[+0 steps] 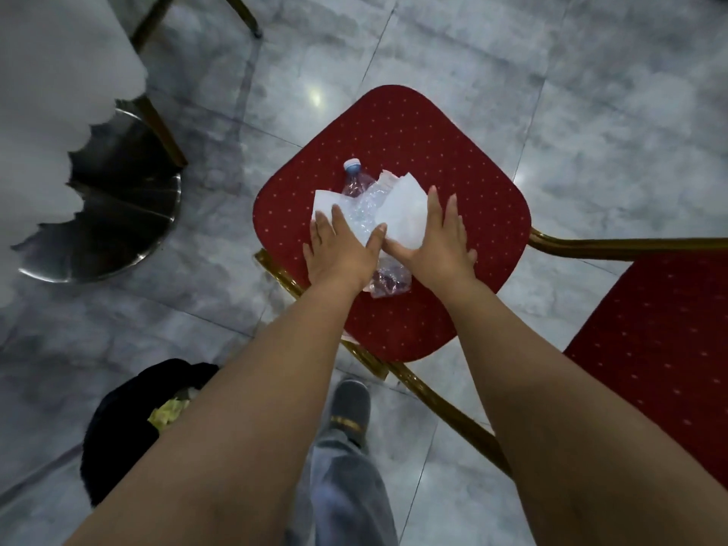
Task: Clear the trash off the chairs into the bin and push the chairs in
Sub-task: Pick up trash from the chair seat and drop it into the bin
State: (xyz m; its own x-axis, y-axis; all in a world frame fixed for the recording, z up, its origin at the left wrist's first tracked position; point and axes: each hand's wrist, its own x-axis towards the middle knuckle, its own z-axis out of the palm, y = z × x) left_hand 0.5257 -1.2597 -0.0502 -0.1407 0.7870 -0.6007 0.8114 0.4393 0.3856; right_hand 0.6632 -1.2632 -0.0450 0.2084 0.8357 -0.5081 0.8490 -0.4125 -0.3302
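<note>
A red dotted chair seat [413,143] on a gold frame holds a crushed clear plastic bottle [356,183] with a blue cap and two white paper napkins [405,210]. My left hand [335,254] lies flat with straight fingers on the left napkin. My right hand [437,242] lies flat on the right napkin, over the bottle's lower half. The two thumbs almost meet above the bottle. A black bin [130,423] with yellowish trash inside stands on the floor at lower left, partly hidden by my left forearm.
A second red chair seat [662,348] sits at the right edge. A white-clothed table [51,92] with a round chrome base [130,222] stands at the left. Another chair's gold legs [157,13] show at top left. Grey marble floor surrounds everything; my shoe [348,411] is below the chair.
</note>
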